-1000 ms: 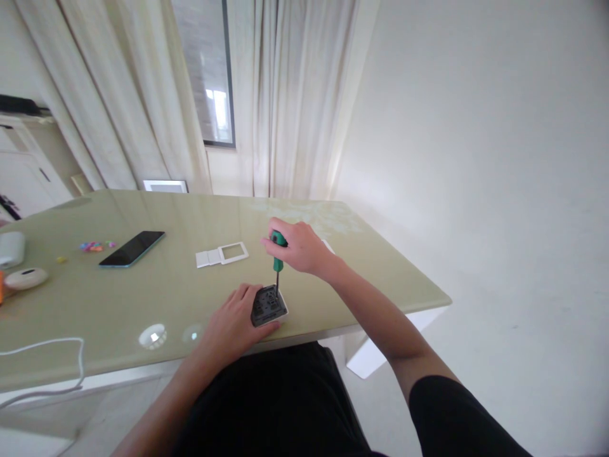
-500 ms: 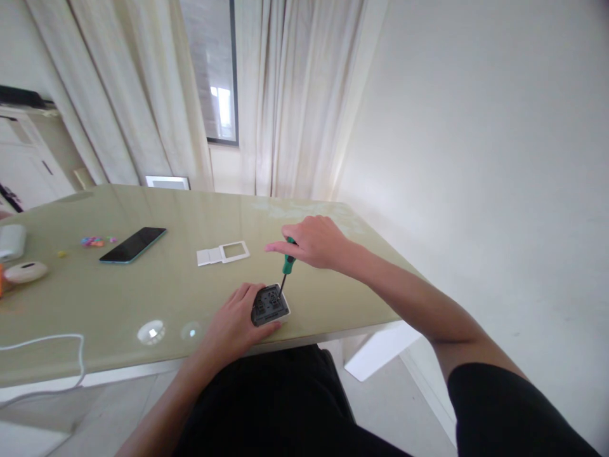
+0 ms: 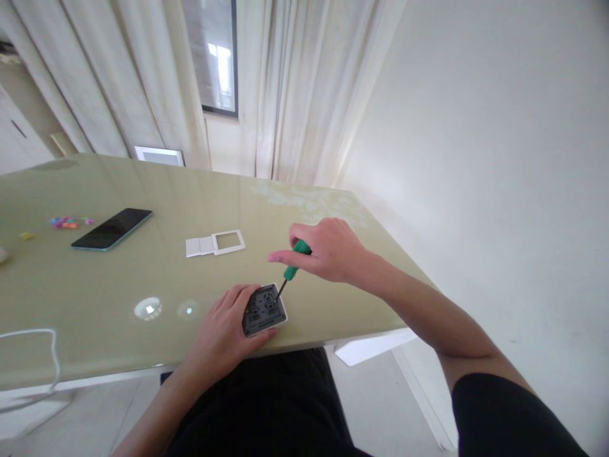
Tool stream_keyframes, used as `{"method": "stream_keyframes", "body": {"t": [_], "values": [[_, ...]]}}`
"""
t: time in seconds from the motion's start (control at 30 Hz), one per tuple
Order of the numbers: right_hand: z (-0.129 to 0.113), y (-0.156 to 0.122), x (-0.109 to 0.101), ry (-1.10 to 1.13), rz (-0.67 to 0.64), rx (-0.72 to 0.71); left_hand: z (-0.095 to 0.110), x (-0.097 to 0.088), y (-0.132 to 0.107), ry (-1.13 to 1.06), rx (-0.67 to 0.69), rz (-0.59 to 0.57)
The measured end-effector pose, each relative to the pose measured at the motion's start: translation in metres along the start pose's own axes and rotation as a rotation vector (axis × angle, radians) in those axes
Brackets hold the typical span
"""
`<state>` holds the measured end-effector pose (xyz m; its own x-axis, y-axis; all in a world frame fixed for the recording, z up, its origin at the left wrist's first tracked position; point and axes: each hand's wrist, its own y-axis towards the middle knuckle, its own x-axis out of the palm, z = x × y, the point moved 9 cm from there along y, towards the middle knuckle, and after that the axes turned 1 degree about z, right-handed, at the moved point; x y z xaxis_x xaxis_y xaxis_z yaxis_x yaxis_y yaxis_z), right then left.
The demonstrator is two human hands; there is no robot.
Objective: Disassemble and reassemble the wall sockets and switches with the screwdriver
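Note:
A grey square switch module [image 3: 264,310] in a white frame lies near the front edge of the glossy olive table [image 3: 143,273]. My left hand [image 3: 223,333] is closed around its left side, thumb along the front. My right hand [image 3: 328,251] grips a green-handled screwdriver [image 3: 294,263], index finger stretched out to the left. The screwdriver leans to the right and its tip rests on the module's top right part.
A white cover plate with a square opening [image 3: 216,244] lies behind the module. A dark phone [image 3: 111,228] and small coloured bits [image 3: 66,222] sit at the left. A white cable [image 3: 28,336] loops at the front left. Curtains and a window stand behind the table.
The screwdriver has tipped from upright to leaning right, and my right hand has moved right and slightly lower. My left hand stays on the module. The camera view has shifted right.

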<state>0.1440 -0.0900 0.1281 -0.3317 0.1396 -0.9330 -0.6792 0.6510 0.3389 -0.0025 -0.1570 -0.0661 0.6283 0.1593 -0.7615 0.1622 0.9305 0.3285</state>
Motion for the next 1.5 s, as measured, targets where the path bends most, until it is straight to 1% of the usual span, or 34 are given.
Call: {"method": "stream_keyframes", "body": {"t": [0.03,0.07,0.13,0.2,0.23,0.27,0.3,0.37,0.4,0.43,0.47,0.53,0.6,0.63,0.73,0.83,0.93,0.97,1.0,1.07,1.17,1.23,1.3,1.37,1.5], "values": [[0.002,0.001,0.001,0.014,0.003,0.005,0.0,0.0,-0.001,0.002,0.004,0.004],[-0.002,0.002,0.004,0.059,-0.03,-0.044,-0.001,0.001,-0.001,0.006,0.005,0.006],[-0.022,0.0,0.007,0.182,-0.159,-0.252,-0.002,0.002,-0.002,0.019,0.001,0.006],[-0.044,-0.008,0.004,0.263,-0.267,-0.464,-0.004,0.003,-0.003,0.035,0.004,0.002],[-0.051,-0.011,0.002,0.266,-0.291,-0.525,-0.004,0.003,-0.004,0.044,0.007,0.001],[-0.053,-0.012,0.001,0.241,-0.296,-0.54,-0.004,0.004,-0.004,0.053,0.01,0.001],[-0.051,-0.01,0.002,0.189,-0.279,-0.503,-0.004,0.003,-0.005,0.062,0.012,0.006],[-0.037,-0.002,0.003,0.048,-0.189,-0.334,-0.004,0.002,-0.006,0.072,0.009,0.013],[-0.029,0.002,0.004,0.001,-0.151,-0.259,-0.004,0.002,-0.007,0.071,0.006,0.013],[-0.024,0.005,0.006,-0.007,-0.137,-0.221,-0.004,0.002,-0.007,0.068,0.004,0.011],[-0.022,0.007,0.009,0.022,-0.147,-0.225,-0.004,0.002,-0.007,0.063,0.001,0.01],[-0.024,0.009,0.014,0.137,-0.209,-0.32,-0.004,0.001,-0.008,0.065,-0.004,0.011],[-0.026,0.008,0.014,0.234,-0.261,-0.424,-0.005,0.001,-0.008,0.081,-0.004,0.024],[-0.025,0.008,0.013,0.257,-0.26,-0.452,-0.005,0.001,-0.009,0.088,-0.003,0.028],[-0.02,0.006,0.01,0.324,-0.224,-0.499,-0.007,0.003,-0.011,0.103,-0.004,0.027],[-0.016,0.003,0.013,0.356,-0.12,-0.505,-0.011,0.005,-0.014,0.119,-0.011,0.029],[-0.007,0.004,0.019,0.238,0.013,-0.391,-0.014,0.007,-0.015,0.132,-0.006,0.037],[-0.005,0.004,0.02,0.202,0.041,-0.354,-0.014,0.008,-0.015,0.139,-0.004,0.038],[-0.005,0.005,0.021,0.188,0.048,-0.347,-0.015,0.008,-0.015,0.147,-0.003,0.039],[-0.011,0.004,0.022,0.211,0.028,-0.406,-0.015,0.009,-0.016,0.164,0.0,0.046],[-0.022,0.003,0.019,0.256,-0.014,-0.557,-0.016,0.01,-0.017,0.187,0.006,0.049],[-0.024,0.002,0.016,0.271,-0.019,-0.625,-0.016,0.01,-0.018,0.197,0.007,0.051],[-0.021,0.001,0.014,0.297,-0.014,-0.656,-0.016,0.01,-0.018,0.199,0.017,0.056],[-0.013,0.003,0.014,0.325,0.017,-0.618,-0.013,0.008,-0.017,0.205,0.036,0.076],[0.007,0.007,0.012,0.316,0.142,-0.443,-0.008,0.004,-0.013,0.196,0.046,0.075]]}}
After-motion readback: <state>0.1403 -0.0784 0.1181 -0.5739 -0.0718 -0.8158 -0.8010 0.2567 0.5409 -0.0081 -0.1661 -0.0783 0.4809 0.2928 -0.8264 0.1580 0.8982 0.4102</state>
